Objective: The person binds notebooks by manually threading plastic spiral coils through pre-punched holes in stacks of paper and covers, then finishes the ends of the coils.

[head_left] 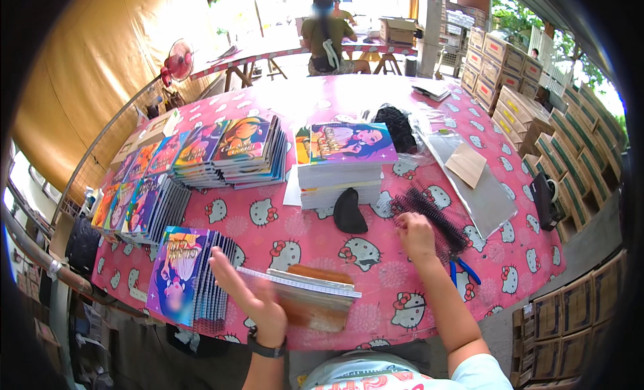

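W/ L hand [255,303] open, flat, beside pages [315,287] on wood block [315,313] at tabletop [308,225] front, and R hand [414,233] curled at coils [439,222] (grip: can't tell), best ease 1 coil free, avoiding tangles.

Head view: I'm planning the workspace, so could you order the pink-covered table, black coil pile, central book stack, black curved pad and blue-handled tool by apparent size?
1. Pink-covered table
2. Central book stack
3. Black coil pile
4. Black curved pad
5. Blue-handled tool
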